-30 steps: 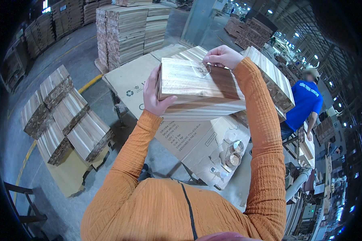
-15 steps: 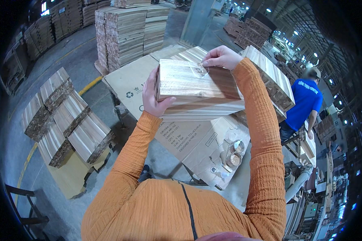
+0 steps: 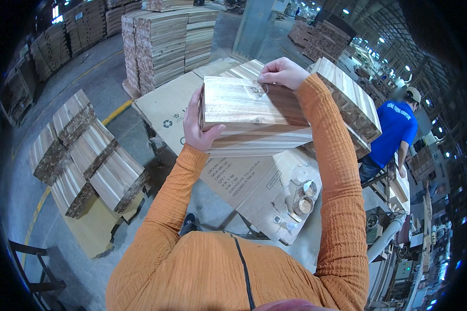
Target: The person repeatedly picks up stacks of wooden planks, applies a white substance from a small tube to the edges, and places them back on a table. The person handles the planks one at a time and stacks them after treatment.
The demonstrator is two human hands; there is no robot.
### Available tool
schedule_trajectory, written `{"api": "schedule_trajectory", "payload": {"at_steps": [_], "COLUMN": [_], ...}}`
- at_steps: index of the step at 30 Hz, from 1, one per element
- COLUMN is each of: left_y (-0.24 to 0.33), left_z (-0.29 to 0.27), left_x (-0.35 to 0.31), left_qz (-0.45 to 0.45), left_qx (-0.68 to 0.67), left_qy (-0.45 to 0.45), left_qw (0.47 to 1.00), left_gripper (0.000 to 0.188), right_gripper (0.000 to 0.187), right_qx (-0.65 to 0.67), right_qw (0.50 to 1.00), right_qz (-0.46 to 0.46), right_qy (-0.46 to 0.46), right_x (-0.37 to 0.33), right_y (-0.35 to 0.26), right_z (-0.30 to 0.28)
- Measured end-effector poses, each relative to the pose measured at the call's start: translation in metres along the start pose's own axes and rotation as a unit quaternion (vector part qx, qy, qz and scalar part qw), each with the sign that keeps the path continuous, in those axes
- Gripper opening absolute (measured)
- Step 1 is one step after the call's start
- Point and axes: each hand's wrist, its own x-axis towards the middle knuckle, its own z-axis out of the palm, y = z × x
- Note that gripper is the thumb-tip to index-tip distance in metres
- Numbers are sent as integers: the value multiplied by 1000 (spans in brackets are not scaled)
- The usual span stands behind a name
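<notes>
A stack of pale wooden boards [image 3: 254, 142] lies in front of me on a cardboard-covered table. My left hand [image 3: 200, 124] is closed round the left end of the top board [image 3: 228, 101], thumb along its near edge and fingers at the far side. Over the board's far edge, my right hand [image 3: 283, 73] has its thumb and forefinger pinched together, touching the surface beside a roundish marked patch [image 3: 257, 90]. Whatever is in that pinch is too small to make out. A shadow from my right arm falls across the board's right half.
Small round containers [image 3: 302, 205] stand on the cardboard [image 3: 238, 189] at the near right. More board stacks lie at right [image 3: 347, 96], on the floor at left [image 3: 91, 155] and at the back [image 3: 168, 46]. A person in a blue shirt [image 3: 394, 132] works at right.
My right hand has slid slightly left along the board's far edge, still pinched. My left hand keeps its hold. The person in blue has shifted a little.
</notes>
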Motion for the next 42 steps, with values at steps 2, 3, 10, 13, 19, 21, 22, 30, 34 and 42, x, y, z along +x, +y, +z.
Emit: {"api": "schedule_trajectory", "payload": {"at_steps": [2,3,10,13,19,21,22,30,34,42], "left_y": [0,0,0,1,3,2,1,1,1,0], "left_z": [0,0,-3,0,-1,-2,-3,-1,-1,0], "left_x": [0,-1,-3,-2,-2,-3,-3,-2,-2,0], "left_qz": [-1,-1,-6,-3,-11,-8,-6,10,4,4], "left_qx": [-2,-1,6,2,-10,-6,-3,15,10,20], "left_qy": [-1,-1,3,-1,-2,-2,-2,-3,-2,-6], "left_qw": [1000,1000,1000,1000,1000,1000,1000,1000,1000,1000], "left_gripper": [88,87,84,83,83,83,83,84,84,84], "right_gripper": [16,16,17,18,19,18,17,16,16,20], "right_qx": [32,48,-4,-9,37,53,53,43,40,77], "right_qw": [999,998,999,1000,999,998,998,999,999,995], "right_qz": [17,25,32,4,16,20,35,26,5,39], "right_qy": [-6,-9,-21,-7,-6,-13,-14,-9,12,47], "right_x": [-1,-2,-6,-5,-1,0,-1,-4,-4,-7], "right_y": [2,2,-19,-3,4,2,2,3,2,5], "right_z": [-1,-1,4,2,2,3,2,2,5,1]}}
